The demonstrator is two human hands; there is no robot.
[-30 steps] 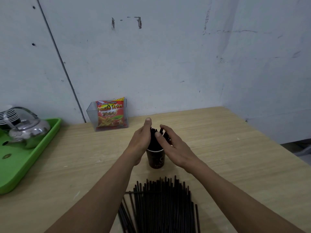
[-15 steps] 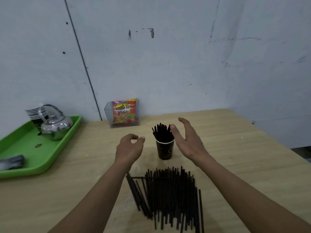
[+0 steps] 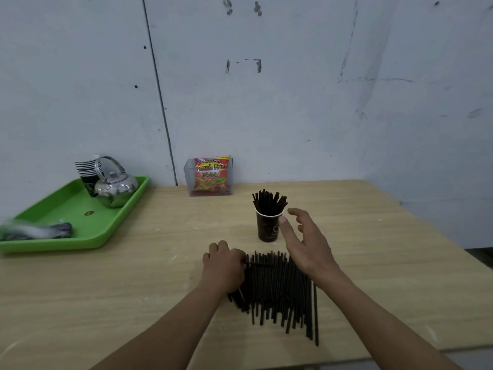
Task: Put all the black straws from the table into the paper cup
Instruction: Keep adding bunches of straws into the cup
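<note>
Most black straws lie piled near the tabletop's front edge and only a bunch stands in the paper cup behind them, so much seems left; the left hand curls round straws at the pile's left side, and the right hand hangs spread and empty beside the cup.

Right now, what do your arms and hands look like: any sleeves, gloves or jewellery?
The left hand and right hand are bare: no gloves, rings or watch visible. The left forearm and right forearm are uncovered down to the frame's edge, no sleeve in view.
</note>
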